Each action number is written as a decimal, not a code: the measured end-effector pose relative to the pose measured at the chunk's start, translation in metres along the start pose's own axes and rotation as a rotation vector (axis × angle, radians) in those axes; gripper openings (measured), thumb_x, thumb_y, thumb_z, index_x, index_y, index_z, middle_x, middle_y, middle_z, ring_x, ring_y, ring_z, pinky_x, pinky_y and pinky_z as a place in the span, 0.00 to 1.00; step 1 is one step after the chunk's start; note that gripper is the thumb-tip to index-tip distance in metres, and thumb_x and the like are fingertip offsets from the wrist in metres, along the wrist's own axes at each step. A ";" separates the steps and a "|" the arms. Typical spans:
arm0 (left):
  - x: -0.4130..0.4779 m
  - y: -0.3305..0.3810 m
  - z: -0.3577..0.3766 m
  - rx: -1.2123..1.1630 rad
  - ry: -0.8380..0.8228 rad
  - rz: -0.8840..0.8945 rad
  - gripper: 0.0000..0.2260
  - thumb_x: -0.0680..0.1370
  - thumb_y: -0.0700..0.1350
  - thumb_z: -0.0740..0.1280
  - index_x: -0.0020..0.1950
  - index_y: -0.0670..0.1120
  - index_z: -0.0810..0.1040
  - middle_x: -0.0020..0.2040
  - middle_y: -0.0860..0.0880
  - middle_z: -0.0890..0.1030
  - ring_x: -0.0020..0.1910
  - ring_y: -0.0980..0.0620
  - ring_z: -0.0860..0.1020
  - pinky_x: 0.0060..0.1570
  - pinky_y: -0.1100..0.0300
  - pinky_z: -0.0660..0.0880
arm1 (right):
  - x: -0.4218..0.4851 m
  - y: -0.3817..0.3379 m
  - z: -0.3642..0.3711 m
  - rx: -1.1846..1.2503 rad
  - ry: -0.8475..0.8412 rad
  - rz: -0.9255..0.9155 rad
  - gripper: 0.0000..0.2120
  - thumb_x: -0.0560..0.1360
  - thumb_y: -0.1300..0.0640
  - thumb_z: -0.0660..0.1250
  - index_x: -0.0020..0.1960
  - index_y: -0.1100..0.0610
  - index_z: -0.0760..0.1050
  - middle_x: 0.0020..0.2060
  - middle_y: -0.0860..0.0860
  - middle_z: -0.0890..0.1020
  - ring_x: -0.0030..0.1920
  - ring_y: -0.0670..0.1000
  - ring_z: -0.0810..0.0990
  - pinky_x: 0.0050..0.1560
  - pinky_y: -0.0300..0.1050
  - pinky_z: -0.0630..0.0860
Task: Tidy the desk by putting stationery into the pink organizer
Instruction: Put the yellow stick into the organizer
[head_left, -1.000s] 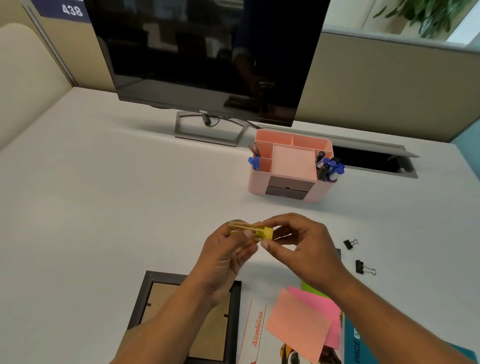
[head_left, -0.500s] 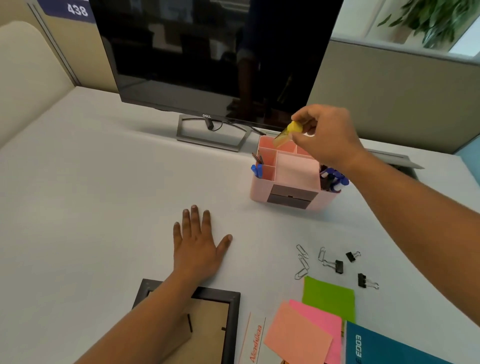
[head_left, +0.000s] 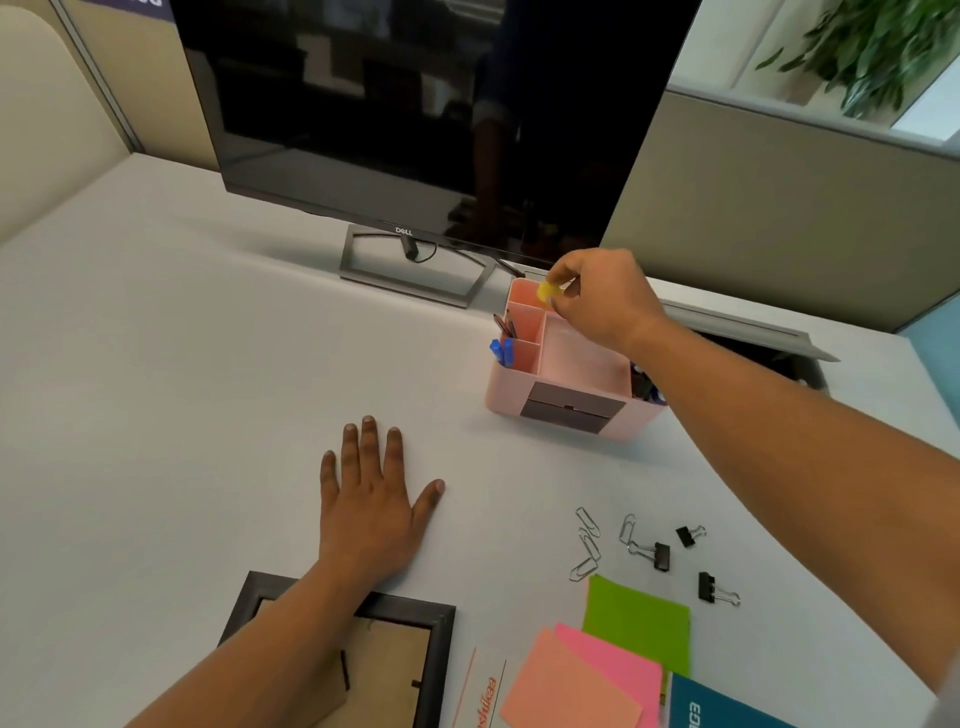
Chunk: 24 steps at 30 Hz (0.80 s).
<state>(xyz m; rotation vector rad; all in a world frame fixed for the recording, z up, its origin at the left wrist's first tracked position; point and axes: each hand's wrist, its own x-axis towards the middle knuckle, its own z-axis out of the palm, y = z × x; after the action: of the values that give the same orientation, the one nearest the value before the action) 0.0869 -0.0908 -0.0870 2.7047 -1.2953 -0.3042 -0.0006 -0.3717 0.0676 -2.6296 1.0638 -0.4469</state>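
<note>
The pink organizer stands on the white desk, right of centre, with blue pens in its left slot and more pens at its right side. My right hand hovers over its back left compartment and pinches a small yellow item by its top; the lower part of the item is hidden inside the compartment. My left hand rests flat on the desk, fingers spread, left of the organizer. Several paper clips, three black binder clips and coloured sticky notes lie near the front right.
A dark monitor on a grey stand fills the back. A dark picture frame lies face down at the front edge under my left forearm. A teal booklet and a printed card sit at the front right. A cable opening lies behind the organizer.
My hands parted: the right hand carried the yellow item from in front of me to the organizer and lowered it into the back left compartment. The left hand dropped flat onto the desk.
</note>
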 end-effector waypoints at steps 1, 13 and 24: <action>0.000 0.000 0.000 -0.003 0.000 -0.002 0.41 0.72 0.70 0.32 0.78 0.47 0.41 0.78 0.44 0.39 0.76 0.45 0.36 0.74 0.45 0.38 | -0.003 0.000 -0.001 0.005 0.006 0.007 0.10 0.75 0.53 0.70 0.55 0.53 0.80 0.50 0.50 0.83 0.46 0.49 0.79 0.49 0.44 0.79; -0.005 0.005 -0.019 0.001 -0.136 0.019 0.39 0.76 0.69 0.44 0.78 0.46 0.40 0.78 0.43 0.37 0.76 0.44 0.36 0.74 0.45 0.39 | -0.167 -0.004 -0.012 0.258 0.122 -0.016 0.03 0.74 0.57 0.70 0.47 0.54 0.82 0.41 0.45 0.82 0.40 0.43 0.80 0.43 0.43 0.80; -0.080 0.032 -0.011 0.058 -0.086 0.299 0.36 0.75 0.68 0.41 0.79 0.51 0.49 0.79 0.51 0.46 0.77 0.51 0.43 0.74 0.47 0.38 | -0.343 0.047 0.042 0.109 -0.046 0.282 0.10 0.75 0.52 0.69 0.56 0.51 0.80 0.54 0.42 0.78 0.57 0.44 0.73 0.57 0.37 0.66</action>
<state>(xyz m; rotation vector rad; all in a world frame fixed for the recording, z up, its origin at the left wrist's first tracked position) 0.0165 -0.0477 -0.0595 2.5161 -1.7305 -0.3570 -0.2485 -0.1564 -0.0500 -2.3373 1.3292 -0.3685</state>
